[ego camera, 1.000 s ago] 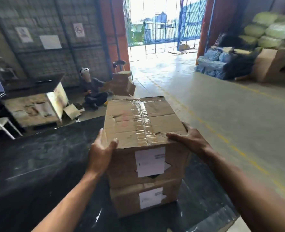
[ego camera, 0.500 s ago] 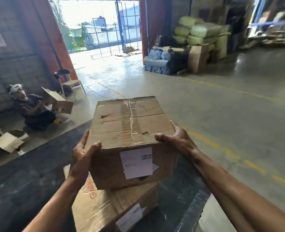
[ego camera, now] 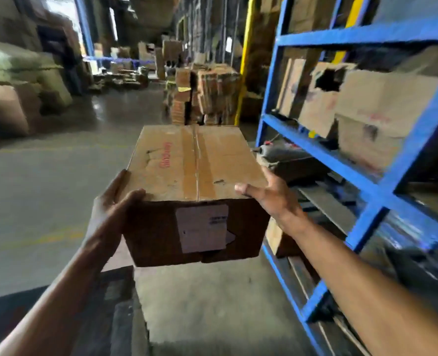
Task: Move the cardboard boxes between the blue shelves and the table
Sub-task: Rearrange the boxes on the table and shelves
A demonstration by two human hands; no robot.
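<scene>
A taped cardboard box (ego camera: 194, 163) with a white label on its near face hangs in the air in front of me. My left hand (ego camera: 112, 204) grips its near left corner, thumb over the top edge. My right hand (ego camera: 272, 194) holds the right side, thumb lying on the lid. The blue shelves (ego camera: 382, 191) rise at the right, close to the box. Several cardboard boxes (ego camera: 374, 119) stand on an upper shelf level. The dark table's corner (ego camera: 66, 317) shows at the bottom left, below my left arm.
Stacks of flattened cardboard (ego camera: 205, 93) stand ahead on the concrete floor beside a yellow post (ego camera: 243, 65). Green sacks and a large box (ego camera: 12, 104) sit at the far left. A small box (ego camera: 277, 237) lies on the lowest shelf level. The picture is blurred.
The view has swung right, from the table and open gate to the blue shelves. The box came off the lower box on the table and travels with both hands.
</scene>
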